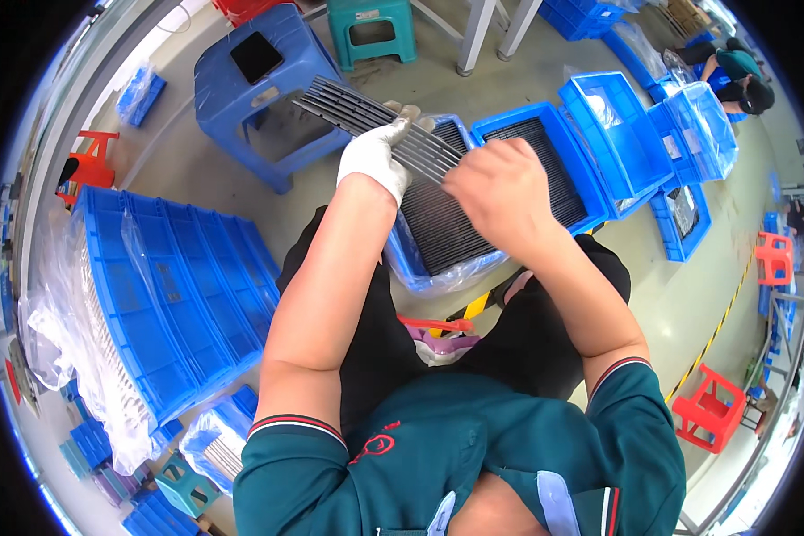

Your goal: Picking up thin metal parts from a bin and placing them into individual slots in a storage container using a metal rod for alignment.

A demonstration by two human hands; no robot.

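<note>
In the head view, I watch the gloved left hand (375, 156) clasp a fanned bundle of dark strips (424, 154), which slants above a film-lined blue tray (404, 248) between the person's knees. The bare right hand (500, 192) is at the bundle's lower right end, fingers curled; I can't tell whether they pinch it. Close by, a second blue tray (593, 198) holds more dark rows. Beyond the left hand stands a blue stool (213, 100) bearing a flat black object (256, 57).
</note>
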